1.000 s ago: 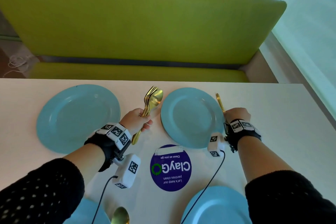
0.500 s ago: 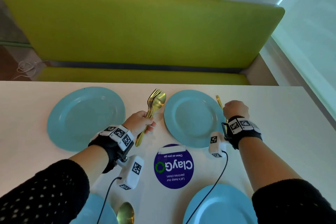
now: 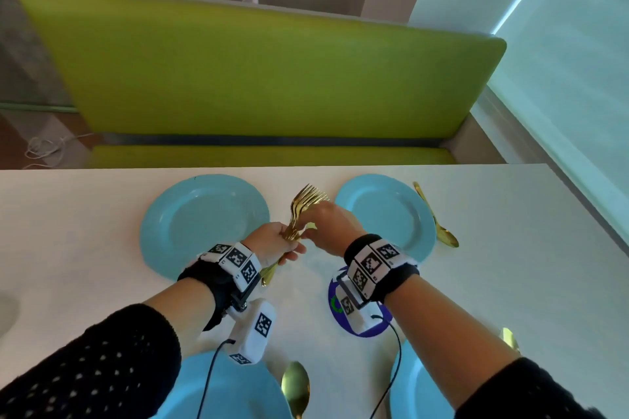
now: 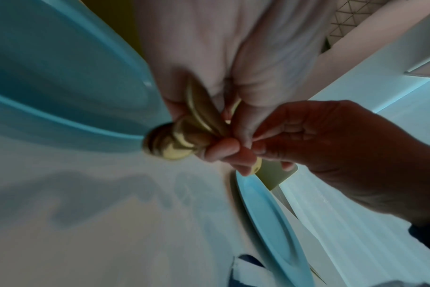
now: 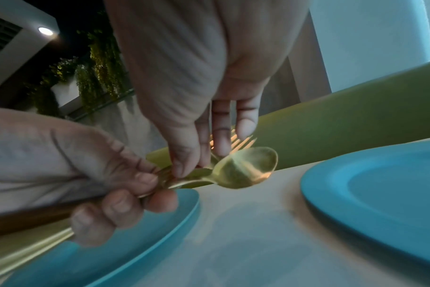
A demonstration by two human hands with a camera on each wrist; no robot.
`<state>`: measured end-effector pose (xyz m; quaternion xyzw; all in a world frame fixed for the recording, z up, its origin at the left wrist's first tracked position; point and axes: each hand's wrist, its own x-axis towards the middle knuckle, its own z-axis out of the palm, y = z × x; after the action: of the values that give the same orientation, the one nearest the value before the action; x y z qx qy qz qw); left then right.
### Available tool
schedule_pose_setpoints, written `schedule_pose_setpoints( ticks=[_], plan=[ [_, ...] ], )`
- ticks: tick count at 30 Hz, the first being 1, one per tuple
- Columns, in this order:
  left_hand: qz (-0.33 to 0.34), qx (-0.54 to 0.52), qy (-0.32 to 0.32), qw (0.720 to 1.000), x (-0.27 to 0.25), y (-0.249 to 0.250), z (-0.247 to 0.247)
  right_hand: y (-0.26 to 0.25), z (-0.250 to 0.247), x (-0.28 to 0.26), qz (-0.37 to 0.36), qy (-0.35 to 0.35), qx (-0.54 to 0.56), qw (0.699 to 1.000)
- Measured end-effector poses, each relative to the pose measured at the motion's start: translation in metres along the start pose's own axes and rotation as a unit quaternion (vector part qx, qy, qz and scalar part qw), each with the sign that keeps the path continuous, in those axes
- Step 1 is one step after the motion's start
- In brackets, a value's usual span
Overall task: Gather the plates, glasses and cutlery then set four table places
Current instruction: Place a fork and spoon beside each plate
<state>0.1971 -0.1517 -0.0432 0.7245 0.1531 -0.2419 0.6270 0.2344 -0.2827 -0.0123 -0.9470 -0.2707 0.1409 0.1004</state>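
Observation:
My left hand (image 3: pixel 284 243) grips a bundle of gold cutlery (image 3: pixel 306 201) by the handles, tines up, between the two far blue plates (image 3: pixel 204 224) (image 3: pixel 384 218). My right hand (image 3: pixel 311 226) has come across to it. In the right wrist view its thumb and forefinger (image 5: pixel 182 169) pinch the neck of a gold spoon (image 5: pixel 246 170) in the bundle, with fork tines (image 5: pixel 243 143) behind. The left wrist view shows the handle ends (image 4: pixel 169 143) sticking out of my left fist. One gold spoon (image 3: pixel 439 224) lies on the table right of the far right plate.
Two more blue plates (image 3: pixel 221 391) (image 3: pixel 418 391) sit at the near edge, with a gold spoon (image 3: pixel 296 384) between them and another gold piece (image 3: pixel 509 338) at the right. A purple round sticker (image 3: pixel 371 330) marks the white table. A green bench (image 3: pixel 272 78) stands behind.
My right hand let go of the spoon beside the far right plate and moved left to the bundle in my left hand. My left hand kept its hold.

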Motion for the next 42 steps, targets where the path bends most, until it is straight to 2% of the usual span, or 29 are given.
schedule_pose_setpoints(
  ticks=[3, 11, 14, 20, 22, 26, 29, 32, 36, 40, 42],
  plan=[
    [0.003, 0.016, -0.019, 1.0, -0.015, -0.009, -0.029, -0.031, 0.004, 0.002, 0.021, -0.019, -0.026, 0.999],
    [0.009, 0.032, -0.036, 0.999, -0.026, -0.018, -0.071, -0.068, 0.016, 0.014, -0.012, -0.045, -0.073, 0.996],
    [0.014, 0.052, -0.025, 0.998, -0.026, -0.019, -0.081, -0.074, 0.017, 0.021, 0.0, -0.054, -0.07, 0.996],
    [0.03, 0.052, 0.127, 0.99, -0.008, -0.023, -0.115, -0.065, 0.011, 0.032, 0.144, -0.065, -0.021, 0.987],
    [0.034, 0.049, 0.156, 0.986, -0.005, -0.025, -0.129, -0.059, 0.012, 0.036, 0.185, -0.071, 0.003, 0.98],
    [0.034, 0.08, 0.148, 0.985, -0.003, -0.03, -0.145, -0.046, 0.02, 0.049, 0.296, -0.055, 0.097, 0.949],
    [0.032, 0.067, 0.144, 0.987, -0.001, -0.032, -0.146, -0.041, 0.035, 0.064, 0.341, -0.074, 0.078, 0.934],
    [0.024, 0.047, 0.142, 0.989, 0.0, -0.033, -0.145, -0.039, 0.04, 0.073, 0.372, -0.083, 0.071, 0.922],
    [0.015, 0.03, 0.138, 0.99, 0.004, -0.034, -0.147, -0.035, 0.042, 0.079, 0.386, -0.075, 0.185, 0.901],
    [0.016, 0.008, 0.131, 0.991, 0.007, -0.034, -0.147, -0.038, 0.046, 0.085, 0.41, -0.05, 0.135, 0.901],
    [0.016, -0.007, 0.127, 0.992, 0.008, -0.034, -0.146, -0.037, 0.05, 0.089, 0.419, -0.034, 0.159, 0.893]
  ],
)
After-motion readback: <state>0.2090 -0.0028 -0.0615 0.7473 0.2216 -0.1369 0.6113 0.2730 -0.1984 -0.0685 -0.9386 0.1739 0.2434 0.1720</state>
